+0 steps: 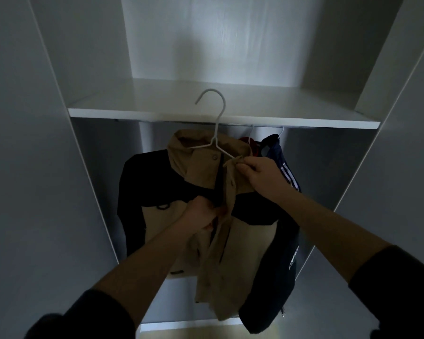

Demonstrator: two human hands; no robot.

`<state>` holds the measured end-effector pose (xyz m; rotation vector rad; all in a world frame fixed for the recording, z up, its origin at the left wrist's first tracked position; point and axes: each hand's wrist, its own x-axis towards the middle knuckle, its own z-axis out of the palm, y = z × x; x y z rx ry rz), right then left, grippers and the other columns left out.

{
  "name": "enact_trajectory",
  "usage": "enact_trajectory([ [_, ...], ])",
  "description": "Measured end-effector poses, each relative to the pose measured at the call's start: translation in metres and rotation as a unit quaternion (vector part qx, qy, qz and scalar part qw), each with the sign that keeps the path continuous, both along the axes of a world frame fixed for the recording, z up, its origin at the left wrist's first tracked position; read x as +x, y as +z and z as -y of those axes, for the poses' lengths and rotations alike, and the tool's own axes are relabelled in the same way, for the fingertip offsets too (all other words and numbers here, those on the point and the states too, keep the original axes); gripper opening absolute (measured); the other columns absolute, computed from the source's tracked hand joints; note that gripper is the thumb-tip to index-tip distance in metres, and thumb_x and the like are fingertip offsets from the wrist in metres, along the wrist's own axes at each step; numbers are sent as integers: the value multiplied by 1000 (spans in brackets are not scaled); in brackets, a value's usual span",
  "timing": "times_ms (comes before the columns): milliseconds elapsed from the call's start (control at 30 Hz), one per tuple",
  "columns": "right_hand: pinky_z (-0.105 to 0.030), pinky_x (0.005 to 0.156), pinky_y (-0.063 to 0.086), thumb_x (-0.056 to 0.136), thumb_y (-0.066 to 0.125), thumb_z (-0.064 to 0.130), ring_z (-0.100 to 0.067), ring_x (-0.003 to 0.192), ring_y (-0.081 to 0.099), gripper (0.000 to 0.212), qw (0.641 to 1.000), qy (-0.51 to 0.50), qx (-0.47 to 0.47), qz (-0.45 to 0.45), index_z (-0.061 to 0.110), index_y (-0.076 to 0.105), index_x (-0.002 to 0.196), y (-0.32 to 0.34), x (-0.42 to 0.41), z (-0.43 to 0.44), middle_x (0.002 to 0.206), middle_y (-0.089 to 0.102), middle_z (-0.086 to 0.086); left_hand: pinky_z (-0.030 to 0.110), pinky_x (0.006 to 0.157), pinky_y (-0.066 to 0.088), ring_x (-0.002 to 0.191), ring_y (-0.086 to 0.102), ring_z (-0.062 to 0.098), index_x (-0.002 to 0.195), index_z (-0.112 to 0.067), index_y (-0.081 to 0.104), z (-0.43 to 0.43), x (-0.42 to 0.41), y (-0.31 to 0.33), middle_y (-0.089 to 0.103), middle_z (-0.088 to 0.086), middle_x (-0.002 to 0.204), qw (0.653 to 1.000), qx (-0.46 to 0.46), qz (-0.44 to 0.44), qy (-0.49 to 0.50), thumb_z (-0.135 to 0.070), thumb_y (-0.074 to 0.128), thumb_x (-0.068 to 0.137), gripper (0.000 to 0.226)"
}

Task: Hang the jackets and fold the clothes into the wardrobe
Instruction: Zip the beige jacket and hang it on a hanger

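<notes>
The wardrobe (93,57) stands open, and the front edge of its white shelf (279,118) runs above both grips. The tan-and-black jacket (252,238) hangs before the opening on a white wire hanger (216,141), whose hook shows against the shelf. A navy striped jacket (269,289) hangs behind the right grip, with open hanging room left of the left grip. The right hand (260,177) pinches the tan collar flap. The left hand (201,214), lower, clutches the front placket.

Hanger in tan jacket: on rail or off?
Off: hanger hook sits free before the shelf; left hand and right hand grip the jacket.
</notes>
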<state>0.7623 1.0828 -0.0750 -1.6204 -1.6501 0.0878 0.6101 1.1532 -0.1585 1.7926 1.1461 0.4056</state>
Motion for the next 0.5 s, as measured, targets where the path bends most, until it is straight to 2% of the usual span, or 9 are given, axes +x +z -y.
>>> enact_trajectory([
  [67,-37,72,43,96,54,15,-33,79,59,26,1000,-8,-3,-14,-5,69,90,-5,3,0,83,66,-23,22,61,47,83,66,24,97,1,68,-5,5,2,69,15,90,999,24,-16,19,-19,61,90,22],
  [100,-38,71,42,96,54,15,-35,79,59,26,1000,-11,-3,-20,-6,68,89,-6,5,0,83,65,-24,23,66,45,87,65,28,100,2,68,-6,5,2,70,18,94,999,28,-10,24,-17,60,90,23],
  [167,-36,69,42,96,54,14,-36,79,58,27,1000,-18,0,-20,-8,68,88,-9,10,0,83,65,-26,17,57,43,68,61,21,91,2,70,-1,4,2,68,14,77,999,16,32,24,-17,60,91,21],
  [233,-36,71,42,96,54,13,-36,80,59,27,999,-27,7,-18,-10,67,89,-10,16,0,85,65,-27,13,37,33,45,47,11,73,-4,62,5,2,0,53,4,53,993,-73,82,32,-19,52,97,30],
  [267,-36,72,42,96,55,13,-36,80,59,27,999,-30,12,-20,-10,68,90,-11,19,0,85,66,-26,13,33,25,37,40,9,68,-9,55,6,2,2,47,0,48,988,-120,89,33,-22,46,99,35],
  [367,-37,71,43,96,54,12,-36,78,60,25,1000,-25,6,-17,-8,68,89,-22,21,1,83,66,-24,12,36,16,35,30,9,63,-14,48,6,7,14,39,-1,47,969,-186,149,63,-18,40,99,37],
  [433,-36,69,44,95,55,11,-35,75,60,24,1000,-20,-6,-18,-7,68,86,-32,18,1,80,66,-22,11,37,16,36,27,10,59,-14,45,3,10,23,36,-1,47,955,-186,218,69,-15,41,97,38],
  [500,-29,62,40,94,56,9,-31,70,58,24,1000,-19,-5,-10,-6,66,79,-41,16,0,74,65,-19,12,36,18,35,29,8,61,-14,45,4,9,26,36,-3,44,955,-173,233,55,-14,40,97,37],
])
